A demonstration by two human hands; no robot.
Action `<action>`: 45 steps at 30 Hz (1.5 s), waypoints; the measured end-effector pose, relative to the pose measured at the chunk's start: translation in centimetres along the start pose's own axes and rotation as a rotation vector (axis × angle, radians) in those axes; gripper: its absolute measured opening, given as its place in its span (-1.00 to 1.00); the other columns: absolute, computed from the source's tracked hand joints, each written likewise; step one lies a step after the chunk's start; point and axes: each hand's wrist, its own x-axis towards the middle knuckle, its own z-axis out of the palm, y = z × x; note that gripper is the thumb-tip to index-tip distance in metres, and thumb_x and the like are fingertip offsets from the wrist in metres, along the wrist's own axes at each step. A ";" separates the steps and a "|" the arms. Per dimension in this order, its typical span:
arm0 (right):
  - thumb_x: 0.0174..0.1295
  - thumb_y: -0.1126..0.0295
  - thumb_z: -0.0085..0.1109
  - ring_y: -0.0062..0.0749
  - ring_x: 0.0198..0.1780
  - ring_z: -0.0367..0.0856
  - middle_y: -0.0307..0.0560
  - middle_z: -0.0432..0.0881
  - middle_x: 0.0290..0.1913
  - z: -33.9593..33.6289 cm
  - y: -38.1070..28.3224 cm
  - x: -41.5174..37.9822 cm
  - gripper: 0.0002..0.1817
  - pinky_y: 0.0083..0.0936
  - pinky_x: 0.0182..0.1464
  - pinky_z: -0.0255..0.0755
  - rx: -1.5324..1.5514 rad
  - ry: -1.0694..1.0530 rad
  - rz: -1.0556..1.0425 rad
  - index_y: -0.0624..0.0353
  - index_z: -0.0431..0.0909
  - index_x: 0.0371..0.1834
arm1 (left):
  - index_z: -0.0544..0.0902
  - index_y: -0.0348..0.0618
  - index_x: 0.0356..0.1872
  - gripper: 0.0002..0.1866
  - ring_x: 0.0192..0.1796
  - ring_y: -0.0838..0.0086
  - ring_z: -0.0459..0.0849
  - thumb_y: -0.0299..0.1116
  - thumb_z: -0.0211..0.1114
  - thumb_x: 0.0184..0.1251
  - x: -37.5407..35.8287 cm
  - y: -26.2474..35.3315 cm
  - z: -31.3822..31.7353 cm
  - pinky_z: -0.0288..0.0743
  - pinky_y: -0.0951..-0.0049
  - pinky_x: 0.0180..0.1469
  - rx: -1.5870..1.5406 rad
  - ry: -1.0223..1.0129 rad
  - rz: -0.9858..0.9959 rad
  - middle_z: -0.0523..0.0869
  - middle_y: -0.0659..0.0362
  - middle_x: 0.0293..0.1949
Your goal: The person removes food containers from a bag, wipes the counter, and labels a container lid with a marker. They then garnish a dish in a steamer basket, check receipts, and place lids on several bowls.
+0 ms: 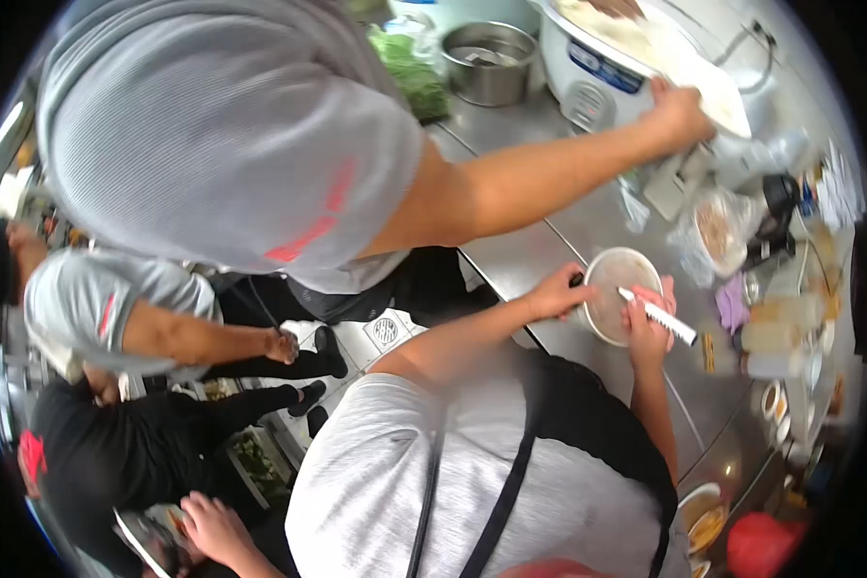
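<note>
1. Steel counter (539, 255), smooth and shiny, runs through a crowded kitchen with pale floor tiles beside it.
2. Nearest us, we see our own grey ribbed shirt and dark apron straps.
3. Our left hand (559, 291) rests on the rim of a round, shallow bowl (618, 289) that sits on the counter, fingers loosely curled against its edge.
4. Our right hand (649, 326) has its fingers closed around a flat white utensil (659, 315), just beside the bowl's right rim. Its long axis runs from upper left, over the bowl, down to the right past our hand.
5. Farther off, a co-worker's hand (679, 114) touches a white rice cooker (597, 67); whether it is gripping, we cannot tell.
6. Beyond stands a round steel pot (491, 63).
</note>
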 end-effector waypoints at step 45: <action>0.03 0.48 0.04 -0.68 -0.42 0.36 -0.24 0.46 -0.43 -0.8 1.3 -0.2 -0.81 -0.73 -0.37 0.27 0.073 -0.099 0.015 0.29 0.41 -0.27 | 0.30 -0.21 -0.20 -0.61 -0.72 0.63 0.35 -0.17 0.17 0.08 -0.7 -0.4 0.4 0.29 0.60 -0.73 0.006 -0.018 0.072 0.39 0.25 -0.67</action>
